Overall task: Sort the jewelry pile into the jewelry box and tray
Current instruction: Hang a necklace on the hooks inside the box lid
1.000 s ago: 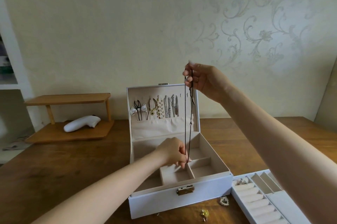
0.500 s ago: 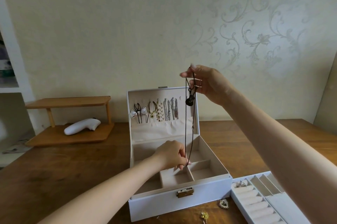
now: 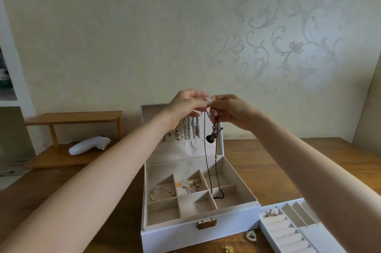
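Necklace (image 3: 210, 139) (black cord w/ dark pendant) is held above the open jewelry box (image 3: 198, 234), in front of its lid. The cord's upper end is pinched by both hands: left hand (image 3: 185, 106) and right hand (image 3: 232, 112) touch, fingers (image 3: 203, 101) clamped on the cord. The loop hangs into the box's front-right compartment; contact w/ its floor cannot be told. A beaded bracelet (image 3: 162, 192) lies in a left compartment. Tray (image 3: 321, 238) is set on the tabletop (image 3: 257, 162) just right of the box, w/ a ring (image 3: 271, 212) in it. An earring (image 3: 251, 235) lies between box and tray.
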Demonstrator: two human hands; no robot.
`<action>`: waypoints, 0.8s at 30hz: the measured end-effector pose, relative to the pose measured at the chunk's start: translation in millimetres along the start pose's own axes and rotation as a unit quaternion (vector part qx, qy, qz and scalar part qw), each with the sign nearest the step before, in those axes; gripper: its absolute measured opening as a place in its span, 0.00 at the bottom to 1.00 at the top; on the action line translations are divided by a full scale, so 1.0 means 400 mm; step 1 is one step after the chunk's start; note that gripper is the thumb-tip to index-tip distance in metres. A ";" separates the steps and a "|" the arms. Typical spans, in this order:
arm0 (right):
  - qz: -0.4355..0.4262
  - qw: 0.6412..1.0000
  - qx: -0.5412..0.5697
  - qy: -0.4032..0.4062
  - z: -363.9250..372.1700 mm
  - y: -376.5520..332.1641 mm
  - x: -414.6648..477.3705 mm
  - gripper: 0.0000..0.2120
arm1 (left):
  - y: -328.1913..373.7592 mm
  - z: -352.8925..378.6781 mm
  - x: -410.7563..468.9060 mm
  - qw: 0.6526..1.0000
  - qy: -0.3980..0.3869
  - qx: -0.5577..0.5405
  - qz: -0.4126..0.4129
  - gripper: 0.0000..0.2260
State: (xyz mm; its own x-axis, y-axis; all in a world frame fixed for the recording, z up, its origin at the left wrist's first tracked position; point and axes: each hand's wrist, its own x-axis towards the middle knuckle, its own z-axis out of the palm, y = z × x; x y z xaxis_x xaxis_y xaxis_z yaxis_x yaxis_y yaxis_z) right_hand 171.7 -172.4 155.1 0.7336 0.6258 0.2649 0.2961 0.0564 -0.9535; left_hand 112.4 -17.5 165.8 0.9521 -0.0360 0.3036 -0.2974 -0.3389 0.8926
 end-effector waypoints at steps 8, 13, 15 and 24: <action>0.017 0.993 -0.089 0.078 -0.017 0.103 0.032 0.07 | -0.114 0.043 0.048 0.995 0.072 0.028 -0.066 0.08; 0.034 0.984 -0.129 0.119 -0.027 0.140 0.040 0.10 | -0.171 0.071 0.086 0.980 0.178 0.063 -0.067 0.09; 0.019 0.973 -0.145 0.177 -0.015 0.155 0.053 0.09 | -0.184 0.085 0.105 0.968 0.227 0.094 -0.056 0.14; 0.022 0.862 -0.316 0.397 0.045 0.154 0.123 0.09 | -0.169 0.112 0.136 0.893 0.388 0.226 -0.003 0.06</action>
State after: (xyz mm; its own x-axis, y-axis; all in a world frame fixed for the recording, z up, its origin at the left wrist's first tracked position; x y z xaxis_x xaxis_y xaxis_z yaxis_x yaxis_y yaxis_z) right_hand 215.2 -124.1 106.8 0.8658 -0.1264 0.4841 0.3468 -0.5459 -0.7627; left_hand 187.7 -38.7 107.1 0.5654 0.5706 0.5955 -0.0656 -0.6886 0.7221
